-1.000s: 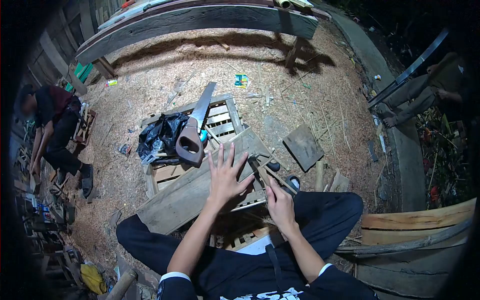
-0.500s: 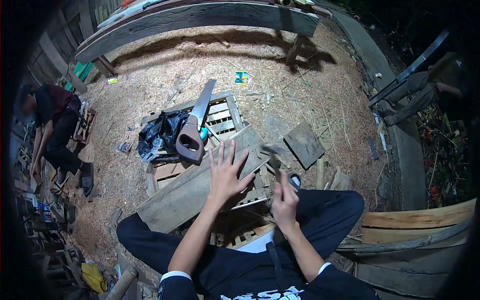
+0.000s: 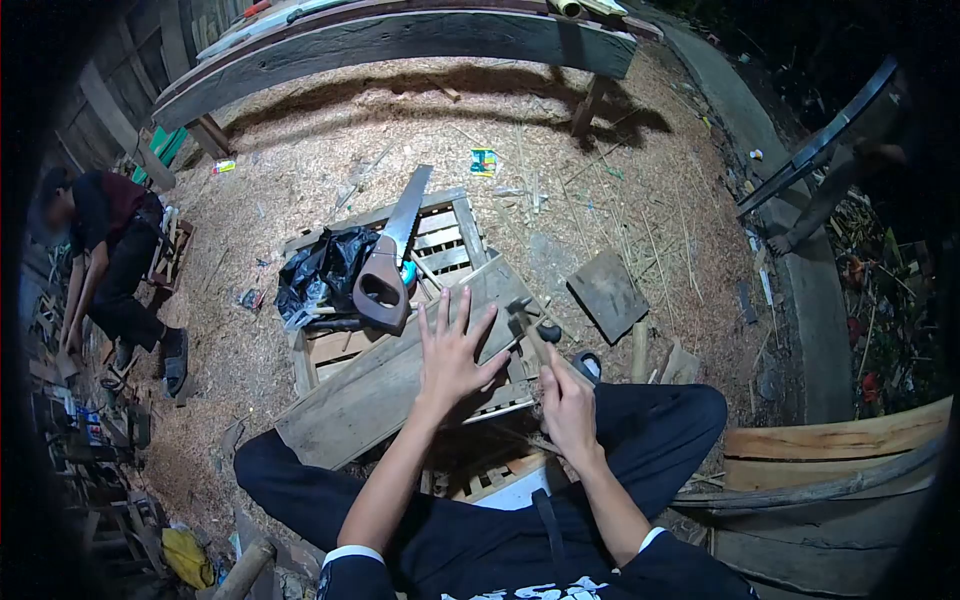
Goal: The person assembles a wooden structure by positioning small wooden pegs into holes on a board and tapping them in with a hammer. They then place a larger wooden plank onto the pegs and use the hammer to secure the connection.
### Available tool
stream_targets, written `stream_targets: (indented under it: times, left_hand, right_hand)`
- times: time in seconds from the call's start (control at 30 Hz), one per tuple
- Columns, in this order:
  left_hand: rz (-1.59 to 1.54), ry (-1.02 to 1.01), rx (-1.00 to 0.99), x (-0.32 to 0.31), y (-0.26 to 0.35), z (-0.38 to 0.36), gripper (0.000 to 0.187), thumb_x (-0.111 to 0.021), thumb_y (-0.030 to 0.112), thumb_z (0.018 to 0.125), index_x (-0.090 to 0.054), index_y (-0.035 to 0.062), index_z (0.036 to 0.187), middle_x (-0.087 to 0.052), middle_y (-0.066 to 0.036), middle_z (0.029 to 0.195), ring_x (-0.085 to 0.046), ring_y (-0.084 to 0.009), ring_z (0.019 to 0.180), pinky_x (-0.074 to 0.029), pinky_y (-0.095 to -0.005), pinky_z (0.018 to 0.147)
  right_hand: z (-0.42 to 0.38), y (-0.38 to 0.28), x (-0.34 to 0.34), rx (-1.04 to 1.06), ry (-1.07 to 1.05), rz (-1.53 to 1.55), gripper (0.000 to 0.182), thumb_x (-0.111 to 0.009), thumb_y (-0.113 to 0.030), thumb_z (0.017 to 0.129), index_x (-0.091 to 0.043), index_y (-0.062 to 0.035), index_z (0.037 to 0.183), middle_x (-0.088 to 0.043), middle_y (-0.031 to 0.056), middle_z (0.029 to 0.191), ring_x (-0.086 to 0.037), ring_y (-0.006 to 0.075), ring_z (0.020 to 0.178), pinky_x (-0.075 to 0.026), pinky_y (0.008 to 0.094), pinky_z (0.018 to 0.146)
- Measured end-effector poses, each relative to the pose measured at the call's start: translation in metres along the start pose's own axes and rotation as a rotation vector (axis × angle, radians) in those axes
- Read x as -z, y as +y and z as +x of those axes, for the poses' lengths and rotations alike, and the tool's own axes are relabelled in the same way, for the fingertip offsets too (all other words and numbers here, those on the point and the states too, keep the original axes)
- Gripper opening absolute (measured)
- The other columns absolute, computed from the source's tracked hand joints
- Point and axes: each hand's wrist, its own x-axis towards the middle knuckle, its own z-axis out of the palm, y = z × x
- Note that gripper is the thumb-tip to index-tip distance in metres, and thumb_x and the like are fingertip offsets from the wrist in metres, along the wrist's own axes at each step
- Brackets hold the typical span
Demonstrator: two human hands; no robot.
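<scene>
My left hand [image 3: 455,350] lies flat on a wide wooden board [image 3: 345,412], its fingers spread. The board slants across a slatted wooden frame [image 3: 468,228] and reaches over my left knee. In my right hand [image 3: 568,400] is a hammer [image 3: 532,335], gripped by its handle, with the head down at the board's right end. Whether a nail is under the head I cannot make out. Beyond my left hand, a handsaw [image 3: 385,265] with a brown handle rests on the frame beside a black plastic bag [image 3: 325,268].
A square wood piece [image 3: 608,293] lies to the right on sawdust-covered ground. A long wooden bench [image 3: 400,42] spans the back. One person [image 3: 115,260] bends over at the left; another person [image 3: 830,200] is at the right edge. Planks [image 3: 830,490] stand close on my right.
The hammer has come down and left to the board's right end, my right hand moving with it. My left hand stays in place. The person at the right has shifted.
</scene>
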Motion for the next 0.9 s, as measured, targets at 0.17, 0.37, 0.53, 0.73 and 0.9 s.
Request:
stream_targets:
  times: [0.17, 0.37, 0.53, 0.73, 0.9]
  left_hand:
    - [0.017, -0.004, 0.003, 0.001, 0.001, -0.001, 0.077, -0.073, 0.063, 0.085, -0.059, 0.0292, 0.153, -0.032, -0.017, 0.172, -0.021, -0.0443, 0.160, -0.004, -0.0701, 0.127]
    - [0.014, 0.005, -0.002, 0.002, 0.002, 0.000, 0.078, -0.074, 0.062, 0.085, -0.057, 0.0284, 0.154, -0.032, -0.017, 0.172, -0.021, -0.0426, 0.161, -0.003, -0.0695, 0.127]
    - [0.008, -0.008, 0.000, 0.002, 0.001, 0.000, 0.080, -0.073, 0.061, 0.085, -0.056, 0.0262, 0.155, -0.033, -0.016, 0.172, -0.022, -0.0423, 0.161, -0.003, -0.0695, 0.127]
    - [-0.015, -0.012, 0.008, 0.001, 0.001, -0.001, 0.082, -0.073, 0.062, 0.085, -0.056, 0.0238, 0.155, -0.032, -0.017, 0.172, -0.019, -0.0418, 0.162, -0.004, -0.0702, 0.126]
    - [-0.014, -0.017, 0.011, 0.000, 0.001, -0.002, 0.083, -0.073, 0.062, 0.084, -0.055, 0.0233, 0.156, -0.033, -0.017, 0.172, -0.019, -0.0417, 0.162, -0.004, -0.0698, 0.127]
  right_hand:
    - [-0.010, -0.005, -0.006, 0.253, 0.340, 0.079, 0.042, -0.056, -0.015, 0.109, -0.056, -0.0012, 0.149, -0.070, 0.0300, 0.122, -0.071, 0.0465, 0.105, -0.057, 0.0509, 0.083]
    - [-0.009, 0.005, 0.000, -0.152, -0.171, -0.075, 0.042, -0.052, -0.020, 0.110, -0.058, -0.0056, 0.149, -0.072, 0.0279, 0.119, -0.071, 0.0469, 0.104, -0.056, 0.0539, 0.081]
    - [-0.008, 0.000, -0.005, 0.149, 0.215, 0.035, 0.042, -0.053, -0.019, 0.110, -0.058, -0.0048, 0.149, -0.073, 0.0267, 0.115, -0.072, 0.0461, 0.100, -0.057, 0.0520, 0.079]
    - [-0.004, 0.004, -0.007, -0.067, -0.044, -0.084, 0.041, -0.054, -0.023, 0.110, -0.061, -0.0048, 0.146, -0.072, 0.0310, 0.106, -0.071, 0.0470, 0.093, -0.056, 0.0482, 0.080]
    - [-0.005, -0.010, 0.002, 0.089, 0.124, 0.063, 0.043, -0.055, -0.020, 0.110, -0.057, -0.0071, 0.151, -0.072, 0.0268, 0.116, -0.072, 0.0445, 0.100, -0.057, 0.0482, 0.081]
